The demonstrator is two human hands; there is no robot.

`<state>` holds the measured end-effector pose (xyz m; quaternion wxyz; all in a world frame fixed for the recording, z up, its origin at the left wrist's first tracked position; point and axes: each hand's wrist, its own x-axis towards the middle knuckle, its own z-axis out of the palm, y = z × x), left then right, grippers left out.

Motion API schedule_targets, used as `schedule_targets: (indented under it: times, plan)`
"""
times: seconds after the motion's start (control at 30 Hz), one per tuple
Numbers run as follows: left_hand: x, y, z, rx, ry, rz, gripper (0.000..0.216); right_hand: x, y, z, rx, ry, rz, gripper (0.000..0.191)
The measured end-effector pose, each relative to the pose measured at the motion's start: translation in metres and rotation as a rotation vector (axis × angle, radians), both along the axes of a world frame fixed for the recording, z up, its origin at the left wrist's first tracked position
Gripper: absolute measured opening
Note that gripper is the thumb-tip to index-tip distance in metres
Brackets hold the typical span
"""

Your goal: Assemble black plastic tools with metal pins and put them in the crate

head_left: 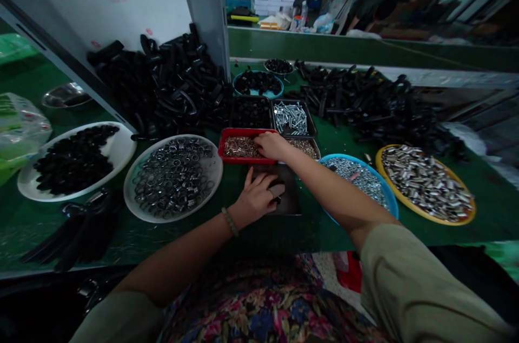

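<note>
My left hand [257, 200] is low over a dark flat plate [290, 192] on the green bench. Its thumb and covered index finger pinch a small black part [278, 200], mostly hidden, while the other fingers stretch forward. My right hand [271, 145] reaches into a red tray [227, 158] of small copper-coloured fasteners [242, 147]. Its fingertips are bent down among them, and what they grip is hidden. Behind the right wrist, a tray of small brownish pieces [304, 146] is partly covered.
Around me stand a white tray of metal rings [174, 178], a plate of black parts [77, 159], a blue tray of small silver pieces [360, 175] and a yellow tray of metal sleeves [425, 183]. Silver screws [291, 118] and black handle-like piles [170, 83] lie behind.
</note>
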<state>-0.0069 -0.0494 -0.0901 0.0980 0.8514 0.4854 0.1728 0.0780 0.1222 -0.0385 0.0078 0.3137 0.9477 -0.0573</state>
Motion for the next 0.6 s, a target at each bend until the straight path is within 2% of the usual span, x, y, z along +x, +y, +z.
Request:
schedule_targets:
  times: [0.17,0.3,0.47,0.53,0.6]
  plan:
    - [0.004,-0.001,0.003,-0.110,-0.100,0.126,0.054,0.017,-0.004,0.002,-0.035,0.139,-0.095,0.024]
    - [0.008,0.001,0.001,-0.152,-0.138,0.189,0.063,0.039,-0.015,0.006,-0.095,0.244,-0.130,0.019]
    - [0.010,0.002,0.001,-0.168,-0.140,0.239,0.058,0.086,-0.058,0.003,-0.346,0.458,-0.187,0.011]
    - [0.010,0.002,0.001,-0.173,-0.128,0.239,0.058,0.100,-0.076,-0.002,-0.398,0.420,-0.259,0.008]
    - [0.011,0.003,0.000,-0.178,-0.116,0.250,0.059,0.107,-0.089,-0.007,-0.384,0.345,-0.300,0.008]
